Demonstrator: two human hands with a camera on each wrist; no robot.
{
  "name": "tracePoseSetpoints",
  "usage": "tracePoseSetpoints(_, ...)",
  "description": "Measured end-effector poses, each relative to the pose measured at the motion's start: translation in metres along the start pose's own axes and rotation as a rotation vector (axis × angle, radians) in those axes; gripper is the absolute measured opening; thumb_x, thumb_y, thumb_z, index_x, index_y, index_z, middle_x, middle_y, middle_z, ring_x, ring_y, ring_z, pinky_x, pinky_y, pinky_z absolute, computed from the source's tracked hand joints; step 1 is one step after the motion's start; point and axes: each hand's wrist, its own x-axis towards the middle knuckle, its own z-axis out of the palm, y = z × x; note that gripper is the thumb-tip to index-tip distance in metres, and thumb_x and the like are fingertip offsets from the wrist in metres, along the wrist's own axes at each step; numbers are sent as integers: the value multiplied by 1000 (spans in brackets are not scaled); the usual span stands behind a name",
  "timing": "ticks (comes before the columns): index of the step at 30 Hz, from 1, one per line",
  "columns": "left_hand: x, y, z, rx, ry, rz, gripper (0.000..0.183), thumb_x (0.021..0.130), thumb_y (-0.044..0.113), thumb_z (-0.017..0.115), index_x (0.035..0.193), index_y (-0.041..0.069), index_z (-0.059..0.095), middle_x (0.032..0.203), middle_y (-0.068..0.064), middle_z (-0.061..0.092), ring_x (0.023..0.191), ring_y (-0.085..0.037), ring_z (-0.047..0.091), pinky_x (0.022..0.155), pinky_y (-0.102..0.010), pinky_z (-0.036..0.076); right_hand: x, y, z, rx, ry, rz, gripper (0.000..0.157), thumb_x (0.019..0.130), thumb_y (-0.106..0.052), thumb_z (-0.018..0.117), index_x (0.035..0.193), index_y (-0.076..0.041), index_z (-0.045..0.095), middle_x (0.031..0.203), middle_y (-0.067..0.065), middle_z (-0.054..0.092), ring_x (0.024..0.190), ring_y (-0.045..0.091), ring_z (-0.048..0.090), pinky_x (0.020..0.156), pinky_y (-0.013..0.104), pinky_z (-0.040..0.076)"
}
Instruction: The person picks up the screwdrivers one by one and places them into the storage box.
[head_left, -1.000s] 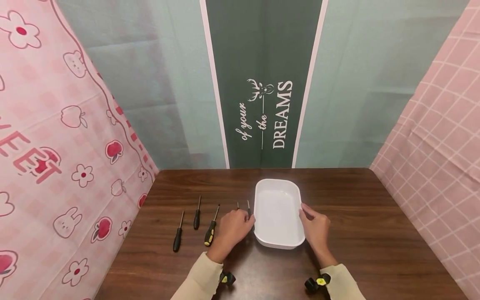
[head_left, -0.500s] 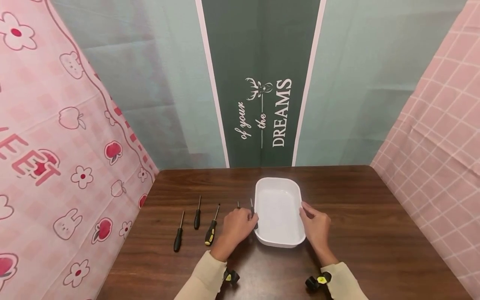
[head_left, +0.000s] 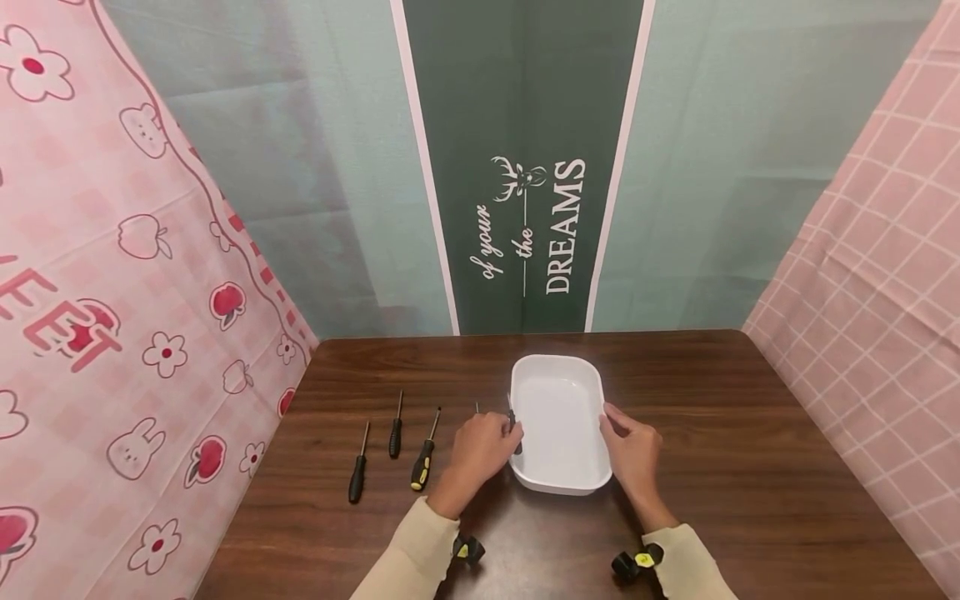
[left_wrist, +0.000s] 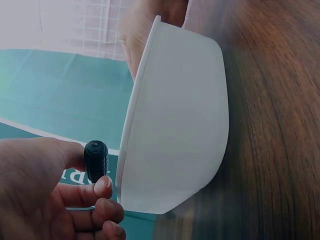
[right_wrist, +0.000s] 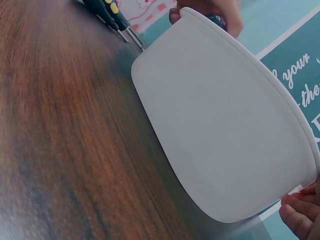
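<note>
A white rectangular tray [head_left: 564, 427] with rounded corners sits on the table. Between thumb and fingers, my left hand [head_left: 482, 450] pinches a screwdriver [head_left: 513, 417] by its black handle, at the tray's left rim. From the left wrist view the handle end [left_wrist: 96, 161] shows at rim height, just outside the tray's wall. My right hand [head_left: 633, 454] grips the right side of the tray at its rim, thumb and fingers bent over the edge. Most of the held screwdriver's handle is covered by my left hand in the head view.
Left of the tray lie a black screwdriver [head_left: 357, 479], a smaller black one [head_left: 395, 437] and a yellow-and-black one [head_left: 422, 468]. A thin metal shaft [head_left: 477, 407] pokes out behind my left hand. Printed cloths [head_left: 525, 125] hang around the brown wooden table [head_left: 712, 433].
My left hand has moved slightly right with the screwdriver, from beside the tray to over its left rim. My right hand stays at the tray's right side.
</note>
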Motion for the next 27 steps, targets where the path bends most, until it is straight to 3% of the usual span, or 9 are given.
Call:
tracePoseSetpoints(13,1,6,4,12,-15,39,39,100,35,59,66,17,61,56,5,48,53,-10,45,50,-25,35,-3,4,0,-21,-12,3,24,88,-3,76,111,2,75,110,18,72,109,39,67,81,3,38)
tracePoseSetpoints(27,-1,8,3,22,-16,40,38,100,36,59,68,17,62,55,5,48,51,-9,45,48,-24,35,-2,6,1,-38,10,20,22,86,-4,78,108,0,77,107,15,74,109,34,68,81,1,37)
